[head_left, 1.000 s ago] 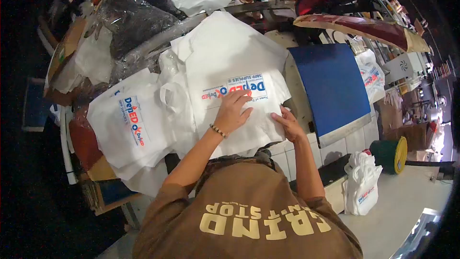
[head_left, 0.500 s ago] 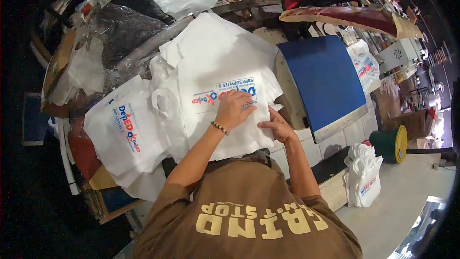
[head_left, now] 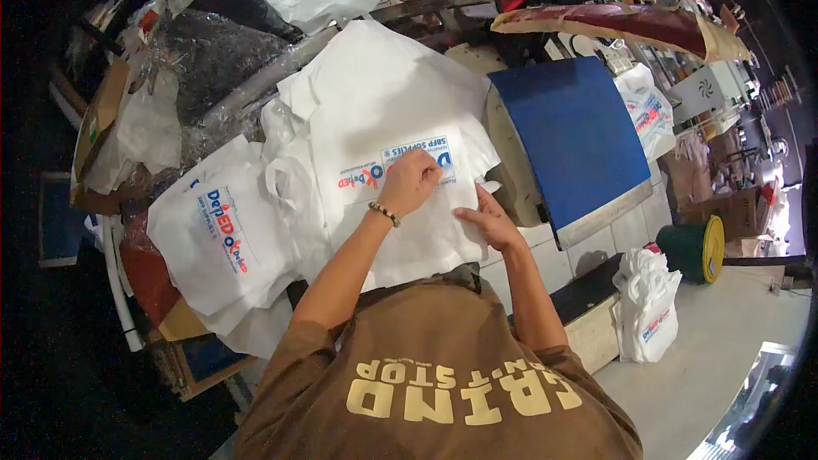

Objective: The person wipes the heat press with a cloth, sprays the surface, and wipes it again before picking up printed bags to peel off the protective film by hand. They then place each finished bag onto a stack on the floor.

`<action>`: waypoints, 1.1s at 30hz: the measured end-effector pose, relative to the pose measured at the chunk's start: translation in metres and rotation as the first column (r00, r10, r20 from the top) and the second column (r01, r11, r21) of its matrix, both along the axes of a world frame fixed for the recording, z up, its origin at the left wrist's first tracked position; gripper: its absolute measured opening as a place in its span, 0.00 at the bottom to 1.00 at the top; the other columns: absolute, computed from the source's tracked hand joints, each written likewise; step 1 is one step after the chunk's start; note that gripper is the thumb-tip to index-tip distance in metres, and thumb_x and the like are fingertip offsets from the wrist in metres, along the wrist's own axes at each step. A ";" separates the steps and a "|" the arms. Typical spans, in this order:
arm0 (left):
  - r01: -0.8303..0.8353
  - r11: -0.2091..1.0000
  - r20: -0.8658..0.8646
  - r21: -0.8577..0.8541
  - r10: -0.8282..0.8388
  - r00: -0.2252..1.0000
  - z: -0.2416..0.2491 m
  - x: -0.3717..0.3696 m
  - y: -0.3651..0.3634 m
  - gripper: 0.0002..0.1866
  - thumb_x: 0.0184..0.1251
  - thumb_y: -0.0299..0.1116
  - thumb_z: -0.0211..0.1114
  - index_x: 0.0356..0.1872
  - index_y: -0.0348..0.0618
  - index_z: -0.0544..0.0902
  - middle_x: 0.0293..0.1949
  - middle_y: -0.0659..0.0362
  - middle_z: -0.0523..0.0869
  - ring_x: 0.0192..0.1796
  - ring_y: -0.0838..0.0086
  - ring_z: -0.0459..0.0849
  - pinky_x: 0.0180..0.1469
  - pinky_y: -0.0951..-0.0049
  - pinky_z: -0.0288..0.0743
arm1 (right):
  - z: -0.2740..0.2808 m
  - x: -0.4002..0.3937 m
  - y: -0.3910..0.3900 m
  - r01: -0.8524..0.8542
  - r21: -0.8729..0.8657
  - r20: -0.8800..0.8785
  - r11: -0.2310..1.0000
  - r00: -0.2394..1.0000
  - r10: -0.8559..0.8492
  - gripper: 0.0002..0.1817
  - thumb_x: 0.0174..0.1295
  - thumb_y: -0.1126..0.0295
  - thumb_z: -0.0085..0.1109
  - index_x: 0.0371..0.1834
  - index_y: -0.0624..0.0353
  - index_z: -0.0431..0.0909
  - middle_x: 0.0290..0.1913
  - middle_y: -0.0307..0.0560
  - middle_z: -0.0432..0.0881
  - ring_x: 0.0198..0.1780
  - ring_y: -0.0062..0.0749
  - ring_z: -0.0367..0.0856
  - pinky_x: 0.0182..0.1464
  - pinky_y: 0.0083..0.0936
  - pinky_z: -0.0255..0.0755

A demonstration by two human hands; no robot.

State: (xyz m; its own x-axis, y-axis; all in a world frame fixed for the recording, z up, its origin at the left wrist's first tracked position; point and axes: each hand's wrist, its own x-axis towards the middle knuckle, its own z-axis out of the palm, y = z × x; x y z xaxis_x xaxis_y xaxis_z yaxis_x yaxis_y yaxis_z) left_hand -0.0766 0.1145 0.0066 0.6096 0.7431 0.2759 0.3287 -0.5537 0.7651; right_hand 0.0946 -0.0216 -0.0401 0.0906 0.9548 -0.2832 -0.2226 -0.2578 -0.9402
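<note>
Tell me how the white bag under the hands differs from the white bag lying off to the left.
The bag under the hands has its print partly covered by the left hand, with the right hand pressing its lower edge; the bag to the left lies untouched with its whole print showing. The first sits on top of the middle pile, the other lower at the side. Both are white with a blue and red print.

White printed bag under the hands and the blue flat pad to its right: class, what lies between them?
In the head view, only a beige rounded board edge lies between the white printed bag and the blue flat pad.
</note>
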 end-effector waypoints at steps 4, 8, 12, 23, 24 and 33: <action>-0.020 0.999 0.035 0.036 0.018 0.999 -0.001 -0.006 0.013 0.06 0.61 0.29 0.64 0.29 0.35 0.82 0.33 0.51 0.82 0.33 0.59 0.83 0.36 0.63 0.76 | 0.006 -0.001 -0.001 -0.024 -0.019 -0.041 1.000 0.999 0.023 0.42 0.59 0.70 0.67 0.76 0.65 0.57 0.64 0.46 0.74 0.61 0.29 0.72 0.63 0.25 0.67; -0.069 0.994 0.018 0.091 0.067 0.998 -0.002 -0.009 0.028 0.07 0.61 0.29 0.63 0.29 0.35 0.82 0.33 0.51 0.82 0.34 0.58 0.83 0.37 0.63 0.77 | 0.014 -0.002 -0.003 -0.058 -0.014 -0.102 0.998 0.993 0.057 0.42 0.59 0.71 0.66 0.76 0.64 0.57 0.65 0.48 0.73 0.63 0.30 0.71 0.64 0.26 0.66; -0.137 0.977 0.023 0.164 0.135 0.991 -0.002 -0.013 0.042 0.06 0.60 0.28 0.63 0.28 0.36 0.81 0.33 0.51 0.81 0.36 0.55 0.82 0.39 0.61 0.77 | 0.016 -0.002 -0.003 -0.064 -0.012 -0.084 0.998 0.994 0.063 0.41 0.58 0.72 0.66 0.75 0.63 0.58 0.66 0.48 0.73 0.63 0.29 0.72 0.64 0.26 0.67; -0.176 0.977 0.016 0.122 0.176 0.984 -0.006 -0.030 0.084 0.04 0.59 0.26 0.63 0.27 0.36 0.81 0.32 0.50 0.81 0.36 0.56 0.83 0.41 0.61 0.77 | 0.007 0.000 -0.007 -0.039 -0.062 -0.128 0.997 0.991 0.031 0.42 0.58 0.74 0.66 0.76 0.61 0.57 0.67 0.48 0.73 0.63 0.32 0.72 0.65 0.28 0.66; -0.179 0.974 0.022 0.138 0.178 0.984 -0.006 -0.031 0.087 0.04 0.59 0.26 0.63 0.27 0.36 0.81 0.32 0.50 0.81 0.36 0.56 0.83 0.41 0.61 0.77 | 0.008 0.000 -0.008 -0.041 -0.063 -0.141 0.997 0.990 0.032 0.42 0.58 0.73 0.66 0.76 0.62 0.57 0.67 0.48 0.73 0.63 0.32 0.72 0.65 0.28 0.66; -0.222 0.951 0.003 0.215 0.227 0.974 -0.003 -0.050 0.128 0.04 0.59 0.26 0.64 0.27 0.36 0.82 0.32 0.49 0.82 0.35 0.56 0.83 0.40 0.61 0.77 | 0.011 -0.001 -0.007 -0.022 -0.088 -0.060 0.996 0.998 0.017 0.40 0.57 0.74 0.66 0.74 0.62 0.60 0.64 0.48 0.76 0.63 0.32 0.74 0.65 0.27 0.66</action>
